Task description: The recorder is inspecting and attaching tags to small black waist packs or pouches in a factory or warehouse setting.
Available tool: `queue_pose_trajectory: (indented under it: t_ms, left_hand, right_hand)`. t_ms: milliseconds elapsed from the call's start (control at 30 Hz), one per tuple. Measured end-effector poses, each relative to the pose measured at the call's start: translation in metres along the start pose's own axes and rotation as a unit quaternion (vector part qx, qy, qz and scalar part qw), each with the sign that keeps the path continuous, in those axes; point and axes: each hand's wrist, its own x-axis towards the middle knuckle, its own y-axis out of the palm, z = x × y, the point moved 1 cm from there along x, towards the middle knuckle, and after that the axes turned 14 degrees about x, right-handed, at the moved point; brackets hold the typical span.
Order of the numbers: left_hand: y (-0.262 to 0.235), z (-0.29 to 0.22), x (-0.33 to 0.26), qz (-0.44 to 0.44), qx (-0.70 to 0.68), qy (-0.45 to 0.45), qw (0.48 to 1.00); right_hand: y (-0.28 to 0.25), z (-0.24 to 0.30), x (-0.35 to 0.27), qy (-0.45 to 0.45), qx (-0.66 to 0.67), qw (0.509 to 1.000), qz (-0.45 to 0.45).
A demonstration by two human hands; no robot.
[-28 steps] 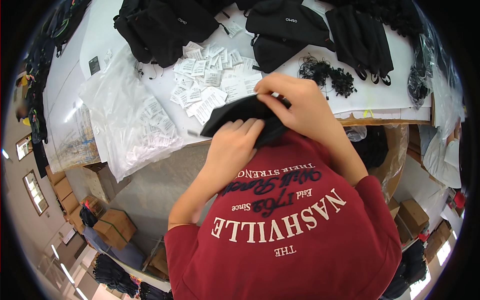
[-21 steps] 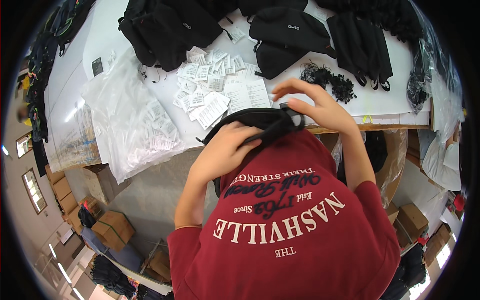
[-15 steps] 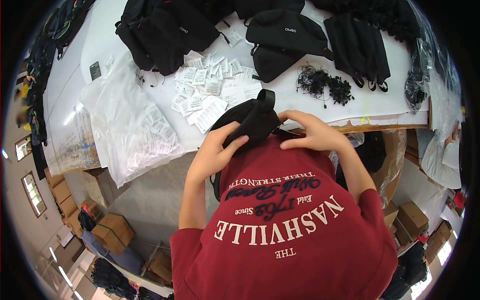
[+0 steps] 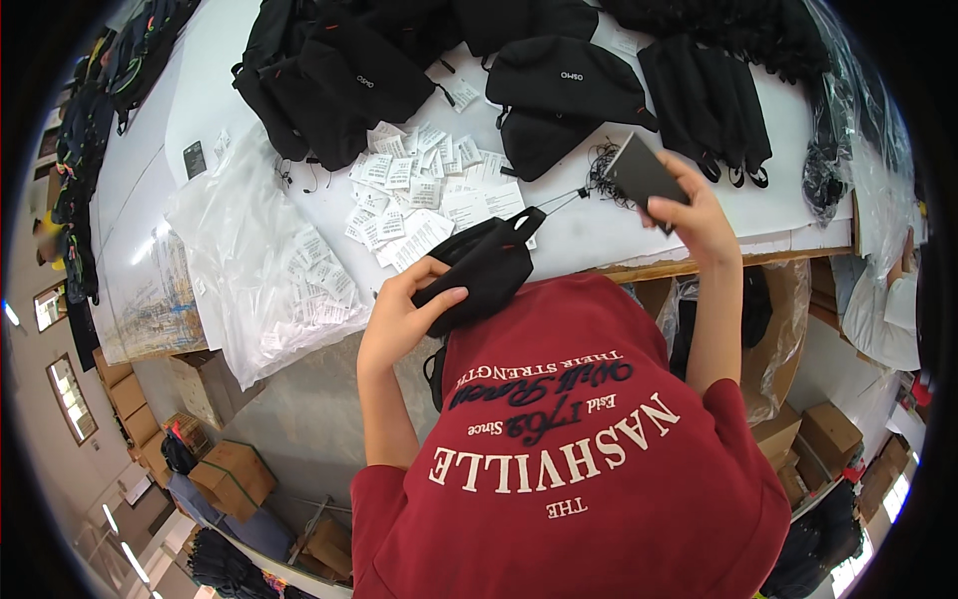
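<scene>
My left hand (image 4: 401, 314) is closed on a small black fabric pouch (image 4: 489, 268), thumb on the near side, held against my shirt at the table's edge. A short fabric loop stands up at the pouch's far right end. A thin dark cord (image 4: 561, 202) runs from this loop toward a flat black hang tag (image 4: 644, 172). My right hand (image 4: 702, 218) pinches the tag's right side between thumb and fingers, raised over the table. The tag partly covers a tangle of black strings (image 4: 602, 168) lying behind it.
White paper labels (image 4: 399, 190) lie heaped beyond my left hand. Black pouches (image 4: 574, 75) are piled along the far side of the white table (image 4: 225, 60). A clear plastic bag (image 4: 269, 270) of labels hangs over the left front edge. Cardboard boxes (image 4: 232, 477) stand below.
My right hand has left the pouch and moved right and away from me, now holding the black hang tag. The cord is drawn out. My left hand keeps the pouch, slightly lower and further left.
</scene>
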Motion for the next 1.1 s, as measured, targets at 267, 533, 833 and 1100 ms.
queue_pose_trajectory:
  t_ms: [267, 533, 833, 1100]
  left_hand:
    - [0.016, -0.05, 0.007, -0.043, 0.119, 0.126, 0.984]
    - [0.011, -0.044, 0.004, -0.111, 0.214, 0.137, 0.961]
    - [0.027, -0.051, 0.015, -0.107, 0.348, 0.233, 0.902]
    - [0.028, -0.058, 0.017, -0.104, 0.398, 0.257, 0.874]
  right_hand:
    - [0.047, -0.038, 0.057, -0.006, 0.599, 0.789, -0.136]
    - [-0.012, -0.022, 0.049, -0.146, 0.422, 0.871, -0.205]
    - [0.02, -0.017, 0.047, -0.181, 0.157, 0.965, -0.105]
    - [0.052, -0.019, 0.025, -0.177, -0.317, 0.931, -0.046]
